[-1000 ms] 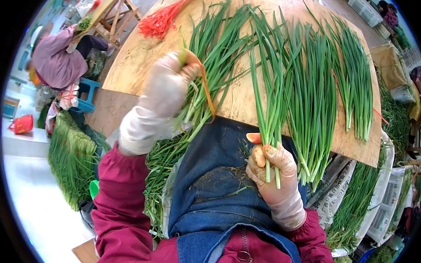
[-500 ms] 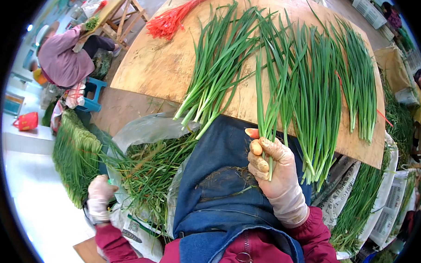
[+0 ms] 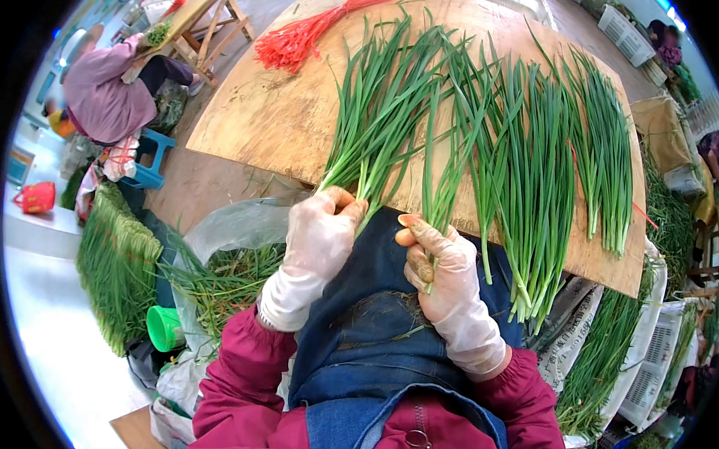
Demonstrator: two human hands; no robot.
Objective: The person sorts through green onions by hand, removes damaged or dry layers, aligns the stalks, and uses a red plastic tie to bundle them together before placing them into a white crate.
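Bunches of green chives lie fanned out on a wooden board (image 3: 276,116). My left hand (image 3: 319,240), in a thin translucent glove, grips the white root ends of the left chive bunch (image 3: 379,113) at the board's near edge. My right hand (image 3: 444,273), gloved too, holds a thin bunch of chives (image 3: 452,158) by the stalk ends, leaves pointing away over the board. More sorted chive bunches (image 3: 540,178) lie to the right. A blue denim apron (image 3: 379,335) covers my lap below both hands.
Red tie bands (image 3: 305,32) lie at the board's far side. A plastic bag of chive trimmings (image 3: 226,269) and a green cup (image 3: 163,328) sit at my left. Chives fill white crates (image 3: 641,357) on the right. A person in purple (image 3: 101,91) sits at far left.
My left hand dropped to the bag of trimmings at my left, then came back up and gripped the root ends of the left bunch. My right hand stayed holding its thin bunch.
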